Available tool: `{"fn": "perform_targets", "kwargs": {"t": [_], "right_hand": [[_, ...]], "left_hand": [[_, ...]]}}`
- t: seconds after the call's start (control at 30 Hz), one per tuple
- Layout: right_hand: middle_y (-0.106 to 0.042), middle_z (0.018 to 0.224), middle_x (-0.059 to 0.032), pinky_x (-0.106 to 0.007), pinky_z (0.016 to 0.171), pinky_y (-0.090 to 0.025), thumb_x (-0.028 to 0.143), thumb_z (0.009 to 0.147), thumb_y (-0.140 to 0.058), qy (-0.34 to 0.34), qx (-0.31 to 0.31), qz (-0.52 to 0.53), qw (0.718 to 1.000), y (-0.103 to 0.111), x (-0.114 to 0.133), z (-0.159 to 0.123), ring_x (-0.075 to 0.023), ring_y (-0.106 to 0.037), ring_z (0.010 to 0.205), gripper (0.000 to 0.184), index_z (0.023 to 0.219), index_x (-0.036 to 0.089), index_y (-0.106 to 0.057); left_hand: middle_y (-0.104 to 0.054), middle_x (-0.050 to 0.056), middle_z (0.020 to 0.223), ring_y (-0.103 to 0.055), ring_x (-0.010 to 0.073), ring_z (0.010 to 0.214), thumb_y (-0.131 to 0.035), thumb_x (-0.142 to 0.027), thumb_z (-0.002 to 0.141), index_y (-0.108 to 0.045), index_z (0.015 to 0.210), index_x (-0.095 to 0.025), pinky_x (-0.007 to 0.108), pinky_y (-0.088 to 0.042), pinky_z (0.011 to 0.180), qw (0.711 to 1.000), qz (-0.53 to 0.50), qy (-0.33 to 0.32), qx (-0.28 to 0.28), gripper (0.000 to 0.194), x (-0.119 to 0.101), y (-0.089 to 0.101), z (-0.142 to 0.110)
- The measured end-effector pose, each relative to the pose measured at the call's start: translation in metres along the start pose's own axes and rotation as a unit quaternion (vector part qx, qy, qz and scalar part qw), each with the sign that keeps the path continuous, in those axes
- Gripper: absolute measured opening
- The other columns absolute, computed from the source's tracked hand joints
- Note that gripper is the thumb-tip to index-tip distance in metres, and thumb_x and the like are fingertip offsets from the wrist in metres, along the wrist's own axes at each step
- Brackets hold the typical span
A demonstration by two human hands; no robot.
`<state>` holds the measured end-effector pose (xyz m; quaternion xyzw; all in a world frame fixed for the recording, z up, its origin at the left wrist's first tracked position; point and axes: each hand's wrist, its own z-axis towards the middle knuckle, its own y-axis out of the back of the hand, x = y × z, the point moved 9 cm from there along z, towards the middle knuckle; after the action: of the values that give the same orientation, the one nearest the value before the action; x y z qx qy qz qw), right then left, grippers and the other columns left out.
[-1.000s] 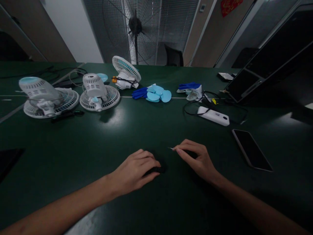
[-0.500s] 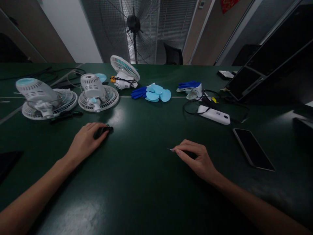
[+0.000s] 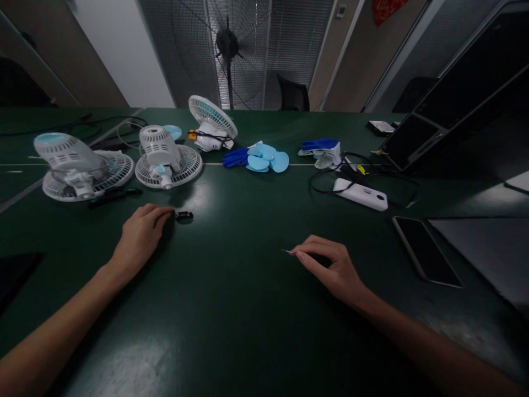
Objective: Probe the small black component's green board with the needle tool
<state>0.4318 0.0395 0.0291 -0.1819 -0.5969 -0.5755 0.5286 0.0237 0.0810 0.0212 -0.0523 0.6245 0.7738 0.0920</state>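
Note:
My left hand rests on the dark green table with its fingers loosely curled and nothing in them. A small black part lies on the table just right of its fingertips, apart from them. My right hand lies near the middle of the table, its thumb and forefinger pinched on a thin small metal piece that sticks out to the left. Behind the left hand stand two white desk fans face down.
A third white fan leans further back. Light blue fan blades and blue gloves lie at mid-table. A white power bank with cables and a black phone lie to the right. A grey sheet is at the right edge.
My left hand carried the small black part from the table's middle up to the left, set it down and drew back slightly. The right hand has stayed still.

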Motion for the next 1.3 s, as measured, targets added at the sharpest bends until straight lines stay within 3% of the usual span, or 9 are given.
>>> {"fn": "perform_targets", "kwargs": {"t": [0.17,0.4,0.53,0.7,0.97,1.3], "right_hand": [[-0.074,0.094,-0.0052,-0.031,0.068,-0.054,0.028,0.099,-0.063,0.015,-0.008,-0.008,1.0,0.0,0.003,0.0,-0.0183,-0.068,0.081,0.017,0.104,0.024,-0.078],[-0.074,0.094,-0.0046,-0.031,0.069,-0.054,0.028,0.099,-0.063,0.016,-0.009,-0.005,1.0,-0.001,0.003,0.0,-0.0178,-0.069,0.081,0.017,0.103,0.024,-0.078],[-0.073,0.094,-0.0042,-0.031,0.069,-0.053,0.027,0.099,-0.062,0.015,-0.01,-0.004,1.0,-0.001,0.002,0.0,-0.0178,-0.069,0.08,0.017,0.104,0.025,-0.079],[-0.073,0.094,-0.0046,-0.032,0.07,-0.054,0.029,0.1,-0.062,0.016,0.0,-0.003,1.0,-0.002,0.003,0.001,-0.0182,-0.068,0.081,0.018,0.104,0.024,-0.078],[-0.073,0.095,-0.0042,-0.032,0.071,-0.053,0.029,0.1,-0.062,0.008,0.004,-0.003,1.0,-0.003,0.0,0.001,-0.0182,-0.068,0.083,0.018,0.104,0.024,-0.078],[-0.072,0.096,-0.0039,-0.032,0.072,-0.052,0.027,0.1,-0.062,0.007,0.011,-0.009,1.0,-0.004,-0.001,0.0,-0.0176,-0.068,0.083,0.017,0.105,0.024,-0.078]], "left_hand": [[-0.061,0.012,0.122,-0.062,0.0271,0.106,-0.034,-0.039,0.104,-0.065,0.12,-0.012,0.041,-0.049,0.099,1.0,0.014,0.002,0.022,0.044,0.006,0.006,0.002],[-0.06,0.015,0.117,-0.06,0.0307,0.104,-0.036,-0.038,0.102,-0.063,0.114,-0.011,0.044,-0.049,0.095,0.999,0.027,0.014,0.037,0.04,0.008,0.01,-0.002],[-0.064,0.015,0.114,-0.06,0.0323,0.107,-0.04,-0.041,0.1,-0.058,0.117,-0.013,0.046,-0.048,0.095,0.999,0.003,0.049,0.016,0.037,0.01,0.014,-0.001],[-0.072,0.01,0.11,-0.068,0.0245,0.097,-0.046,-0.044,0.1,-0.058,0.123,-0.014,0.037,-0.053,0.089,0.99,-0.092,0.098,-0.043,0.04,0.013,0.019,0.001],[-0.074,0.006,0.118,-0.07,0.0231,0.101,-0.055,-0.048,0.097,-0.069,0.123,-0.019,0.036,-0.054,0.095,0.975,-0.2,0.071,-0.071,0.041,-0.004,0.015,-0.005],[-0.076,0.004,0.112,-0.071,0.023,0.096,-0.067,-0.055,0.088,-0.076,0.114,-0.025,0.034,-0.055,0.092,0.954,-0.27,0.083,-0.096,0.041,0.006,0.008,-0.003]]}}
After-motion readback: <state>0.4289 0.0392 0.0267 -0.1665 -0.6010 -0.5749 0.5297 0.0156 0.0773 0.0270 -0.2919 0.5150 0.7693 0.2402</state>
